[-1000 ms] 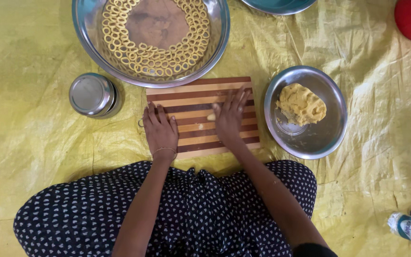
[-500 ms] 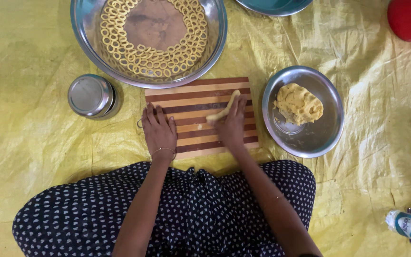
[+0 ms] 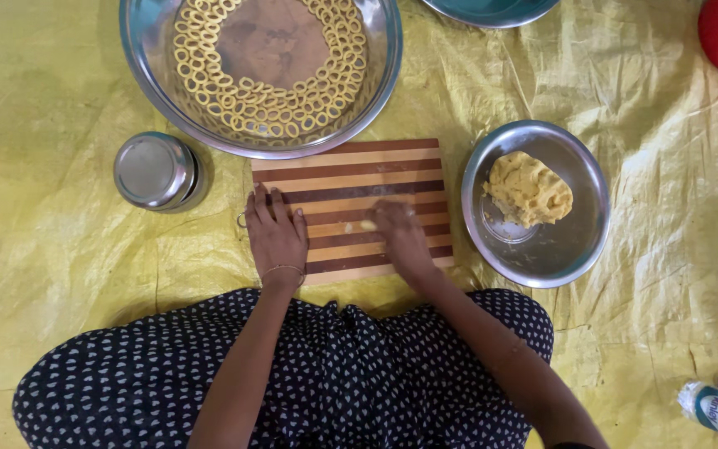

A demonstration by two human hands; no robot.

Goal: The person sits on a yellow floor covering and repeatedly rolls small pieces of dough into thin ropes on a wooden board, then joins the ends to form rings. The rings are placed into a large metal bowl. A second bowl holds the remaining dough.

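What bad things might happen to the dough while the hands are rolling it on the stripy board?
The right hand presses a small dough piece on the striped board; rolled too hard, it might snap or go uneven. The left hand lies flat at the board's left end; if it lifts, the board may slide on the crinkly yellow sheet. The big bowl of dough rings touches the board's top edge, so a forward push could bump it.

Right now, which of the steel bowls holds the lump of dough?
The small bowl right of the striped board, nearest the right hand. It holds one dough lump; the big bowl above holds dough rings.
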